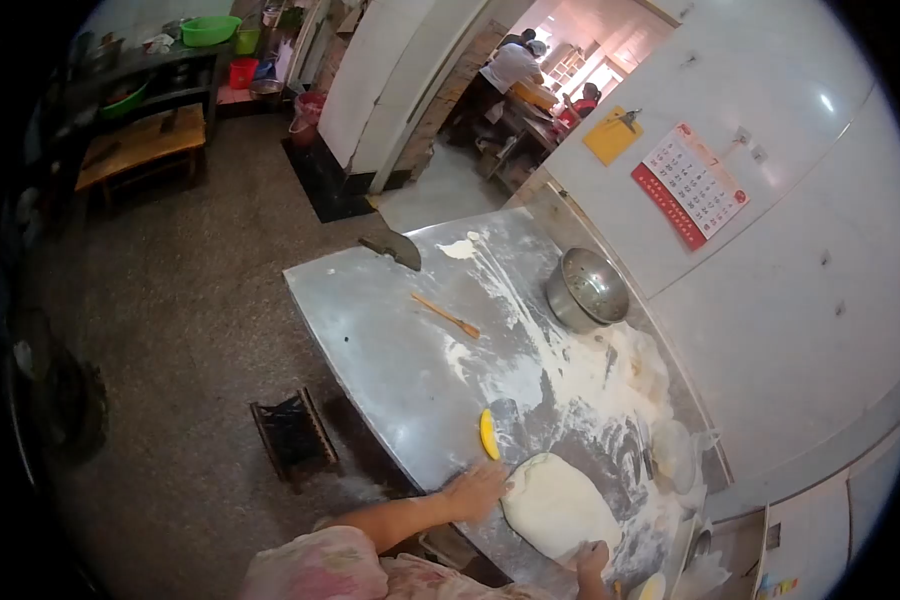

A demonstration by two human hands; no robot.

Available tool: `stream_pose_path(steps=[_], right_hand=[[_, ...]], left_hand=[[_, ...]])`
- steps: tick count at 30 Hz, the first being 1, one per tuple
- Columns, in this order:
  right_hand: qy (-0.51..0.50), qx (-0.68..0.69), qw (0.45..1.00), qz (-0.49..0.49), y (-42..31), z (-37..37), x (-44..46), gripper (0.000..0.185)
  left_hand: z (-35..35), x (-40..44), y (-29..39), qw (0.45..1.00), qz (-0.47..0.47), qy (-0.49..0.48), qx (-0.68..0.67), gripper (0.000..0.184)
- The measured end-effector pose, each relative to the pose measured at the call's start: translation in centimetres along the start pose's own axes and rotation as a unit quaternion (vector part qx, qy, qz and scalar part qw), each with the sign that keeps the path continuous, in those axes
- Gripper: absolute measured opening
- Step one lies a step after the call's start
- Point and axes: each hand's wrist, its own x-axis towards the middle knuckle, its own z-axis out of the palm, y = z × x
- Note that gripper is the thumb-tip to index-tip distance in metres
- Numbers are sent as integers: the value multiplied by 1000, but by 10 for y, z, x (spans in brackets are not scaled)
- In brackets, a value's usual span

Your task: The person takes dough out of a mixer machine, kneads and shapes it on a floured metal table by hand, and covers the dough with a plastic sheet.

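A large, smooth lump of white dough (560,508) lies on the floury metal table (370,310) in front of me. My left hand (478,490) is at the dough's left edge, its fingers stretched out and slightly blurred. At the dough's near right edge is my right hand (591,562), with curled fingers closed on the rim of the dough. Just beyond my left hand lies a curved yellow dough scraper (489,434).
A metal pot (588,288) stands against the wall side amid loose flour (580,385). Farther along the table are a wooden stick (446,315) and a dark curved blade (392,249). A low rack (294,433) sits on the floor. People (511,68) are in the back room.
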Motion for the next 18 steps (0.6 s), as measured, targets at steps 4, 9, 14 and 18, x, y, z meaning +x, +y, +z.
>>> stream_pose_path(steps=[4, 9, 14, 18], right_hand=[[5, 3, 999, -36, -21, 17, 13, 25], [-23, 110, 994, -16, -24, 45, 44, 26], [-141, 314, 918, 195, -90, 28, 52, 27], [-203, 352, 900, 156, -144, 16, 47, 26]], left_hand=[[-4, -19, -25, 996, 1, 88, 18, 50], [-6, -23, -26, 994, 13, 107, 15, 50], [1, -24, -32, 989, 31, 141, -31, 53], [-3, -24, -32, 987, 34, 147, -45, 53]])
